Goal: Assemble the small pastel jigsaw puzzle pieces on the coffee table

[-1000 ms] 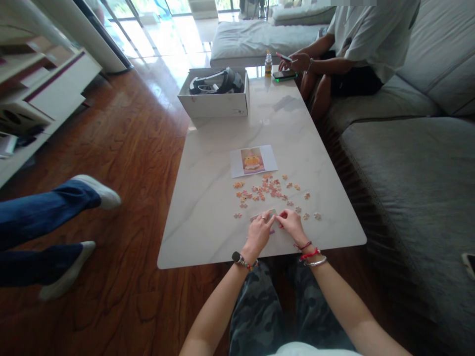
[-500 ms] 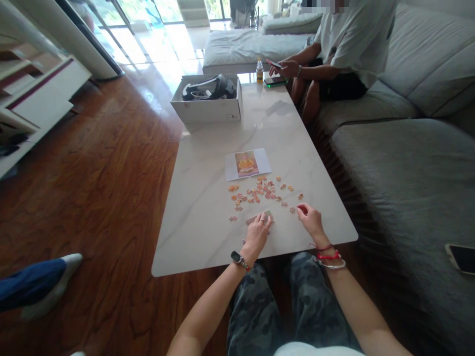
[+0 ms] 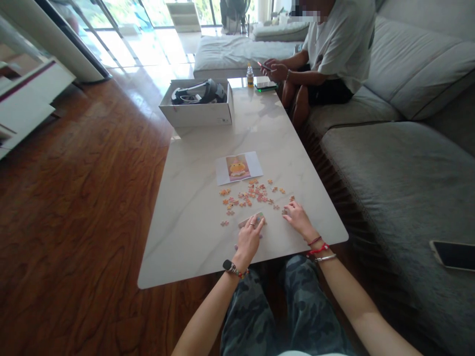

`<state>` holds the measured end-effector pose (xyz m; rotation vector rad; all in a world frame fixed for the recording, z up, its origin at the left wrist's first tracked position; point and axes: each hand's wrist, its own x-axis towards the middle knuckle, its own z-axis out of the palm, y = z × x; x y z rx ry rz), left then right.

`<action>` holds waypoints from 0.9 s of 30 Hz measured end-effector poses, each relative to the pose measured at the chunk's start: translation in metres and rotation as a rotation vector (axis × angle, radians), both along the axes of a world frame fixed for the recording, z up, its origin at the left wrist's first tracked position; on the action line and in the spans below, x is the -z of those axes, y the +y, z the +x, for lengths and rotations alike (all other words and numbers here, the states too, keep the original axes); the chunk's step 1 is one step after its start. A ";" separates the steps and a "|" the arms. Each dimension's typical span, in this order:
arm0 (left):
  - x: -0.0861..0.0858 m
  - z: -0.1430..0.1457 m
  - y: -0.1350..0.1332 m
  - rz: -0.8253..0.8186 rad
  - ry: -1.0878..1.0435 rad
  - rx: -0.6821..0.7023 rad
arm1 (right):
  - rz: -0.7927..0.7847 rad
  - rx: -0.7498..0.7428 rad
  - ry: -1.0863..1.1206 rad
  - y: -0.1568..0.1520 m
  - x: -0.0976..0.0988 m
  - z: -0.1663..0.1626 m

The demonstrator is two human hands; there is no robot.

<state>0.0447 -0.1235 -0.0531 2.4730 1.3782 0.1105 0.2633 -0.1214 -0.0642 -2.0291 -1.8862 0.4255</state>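
My left hand point(image 3: 249, 236) lies on a narrow strip of joined puzzle pieces point(image 3: 245, 222) near the front of the table, its fingers stretched out and partly covering the strip. To the right, my right hand point(image 3: 298, 218) has its fingertips closed at a small greyish puzzle piece point(image 3: 285, 211) on the tabletop. Beyond both hands several loose orange and pink puzzle pieces point(image 3: 261, 195) are scattered. A single pinkish piece point(image 3: 224, 223) sits left of the strip. Behind the pieces rests a paper sheet with a printed picture point(image 3: 237, 168) of a yellow figure.
The white marble-look table point(image 3: 178, 232) carries an open box point(image 3: 200, 114) with a headset-like device inside, and a small bottle point(image 3: 250, 76). A person in a white shirt point(image 3: 343, 44) sits on the grey sofa point(image 3: 401, 163), holding a phone. Another phone point(image 3: 454, 254) lies on the sofa.
My right hand has come down and forward onto the greyish puzzle piece that was beside its fingertips. My left hand stays on the strip. The view has shifted slightly.
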 end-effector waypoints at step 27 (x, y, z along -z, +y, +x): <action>-0.004 -0.006 -0.021 0.005 -0.009 0.010 | -0.200 0.050 0.324 -0.006 -0.002 -0.030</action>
